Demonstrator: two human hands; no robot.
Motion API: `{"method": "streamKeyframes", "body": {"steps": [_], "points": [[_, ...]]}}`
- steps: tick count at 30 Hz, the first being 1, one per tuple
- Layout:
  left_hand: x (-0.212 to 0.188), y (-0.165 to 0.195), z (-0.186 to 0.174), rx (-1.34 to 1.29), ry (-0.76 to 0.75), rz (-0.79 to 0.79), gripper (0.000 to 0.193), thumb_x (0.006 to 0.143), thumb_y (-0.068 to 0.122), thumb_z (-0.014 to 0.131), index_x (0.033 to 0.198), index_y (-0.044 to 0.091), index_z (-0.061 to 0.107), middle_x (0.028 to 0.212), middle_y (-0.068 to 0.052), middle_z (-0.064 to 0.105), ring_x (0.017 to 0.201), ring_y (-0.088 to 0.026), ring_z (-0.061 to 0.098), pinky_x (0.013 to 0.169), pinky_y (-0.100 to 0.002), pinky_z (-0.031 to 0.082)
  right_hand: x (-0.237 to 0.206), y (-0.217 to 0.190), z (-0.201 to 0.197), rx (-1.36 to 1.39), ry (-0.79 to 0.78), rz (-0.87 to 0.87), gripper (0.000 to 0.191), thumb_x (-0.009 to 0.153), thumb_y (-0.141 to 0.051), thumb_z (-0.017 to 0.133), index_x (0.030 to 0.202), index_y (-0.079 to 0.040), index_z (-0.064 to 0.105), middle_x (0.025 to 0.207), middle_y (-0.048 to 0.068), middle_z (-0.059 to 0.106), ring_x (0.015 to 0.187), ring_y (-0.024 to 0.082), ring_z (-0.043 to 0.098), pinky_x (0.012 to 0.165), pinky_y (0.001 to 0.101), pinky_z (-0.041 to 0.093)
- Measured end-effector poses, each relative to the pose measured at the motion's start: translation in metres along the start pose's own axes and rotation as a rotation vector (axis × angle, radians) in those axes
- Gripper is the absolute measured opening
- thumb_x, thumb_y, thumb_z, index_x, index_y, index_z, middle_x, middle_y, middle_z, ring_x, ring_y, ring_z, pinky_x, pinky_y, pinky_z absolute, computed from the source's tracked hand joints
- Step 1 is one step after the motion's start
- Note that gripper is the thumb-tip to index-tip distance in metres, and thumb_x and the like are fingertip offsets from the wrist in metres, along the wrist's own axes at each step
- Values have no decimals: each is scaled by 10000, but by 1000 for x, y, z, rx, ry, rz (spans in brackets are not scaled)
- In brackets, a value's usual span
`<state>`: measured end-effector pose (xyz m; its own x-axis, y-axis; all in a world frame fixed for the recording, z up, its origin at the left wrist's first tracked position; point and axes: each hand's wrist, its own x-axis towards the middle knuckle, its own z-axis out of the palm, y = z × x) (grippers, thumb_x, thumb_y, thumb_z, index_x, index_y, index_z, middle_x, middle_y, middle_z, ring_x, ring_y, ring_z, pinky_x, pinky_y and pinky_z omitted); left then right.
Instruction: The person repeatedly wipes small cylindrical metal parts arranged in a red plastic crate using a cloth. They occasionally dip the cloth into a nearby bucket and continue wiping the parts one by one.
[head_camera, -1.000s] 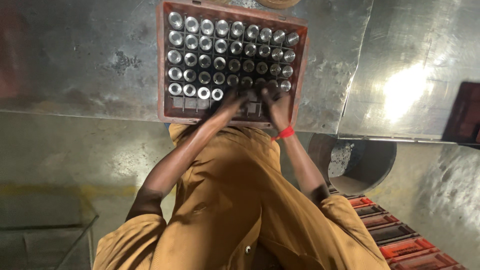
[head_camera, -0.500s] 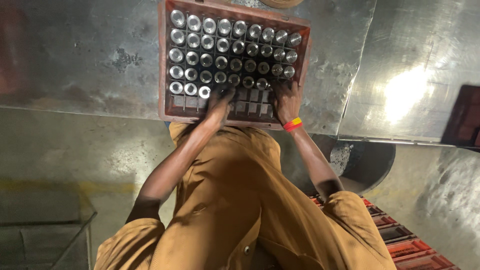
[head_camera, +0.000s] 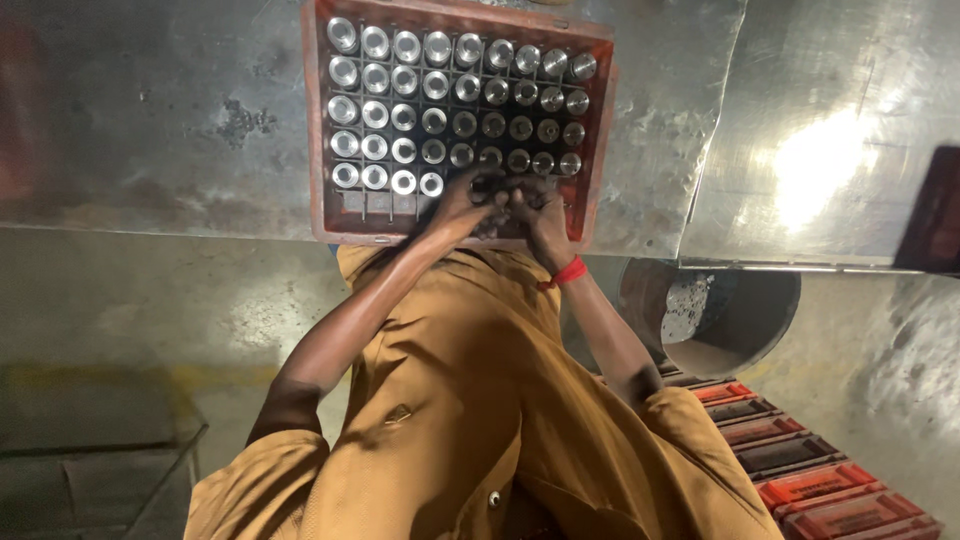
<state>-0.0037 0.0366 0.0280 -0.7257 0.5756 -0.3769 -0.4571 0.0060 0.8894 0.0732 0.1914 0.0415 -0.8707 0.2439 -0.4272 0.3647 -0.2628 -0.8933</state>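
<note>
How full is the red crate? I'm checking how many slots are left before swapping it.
Nearly full. The red crate holds upright metal cylinders in four rows; only the nearest row shows empty slots, where both hands work.

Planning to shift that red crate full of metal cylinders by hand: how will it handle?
Probably heavy: the red crate is nearly full of metal cylinders. Its grid likely keeps them from rolling or tipping. On the smooth metal table it may slide rather than catch.
</note>
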Motion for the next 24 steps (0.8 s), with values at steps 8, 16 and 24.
{"method": "streamKeyframes", "body": {"steps": [8,16,24], "points": [[-4,35,-30,51,76,-184,360,970,206,656,1294,72,573,880,-132,747,564,-123,667,469,-276,547,-5,-68,-54,-1405,254,-803,157,880,-124,735,1031,-107,773,989,91,707,957,341,575,819,448,455],[2,44,-44,-55,130,-105,252,1018,128,652,1238,16,604,874,-129,720,528,-120,602,439,-272,462,20,-66,-70,-1495,116,-733,136,875,-196,743,986,-118,758,974,70,679,1011,328,561,851,447,440],[35,104,-66,465,412,339,279,913,-12,688,1188,-9,637,909,-149,746,774,-281,702,667,-394,543,21,-78,-92,-1095,360,-718,345,1013,-304,678,1216,-25,693,1149,159,693,1053,343,620,926,458,482]]}}
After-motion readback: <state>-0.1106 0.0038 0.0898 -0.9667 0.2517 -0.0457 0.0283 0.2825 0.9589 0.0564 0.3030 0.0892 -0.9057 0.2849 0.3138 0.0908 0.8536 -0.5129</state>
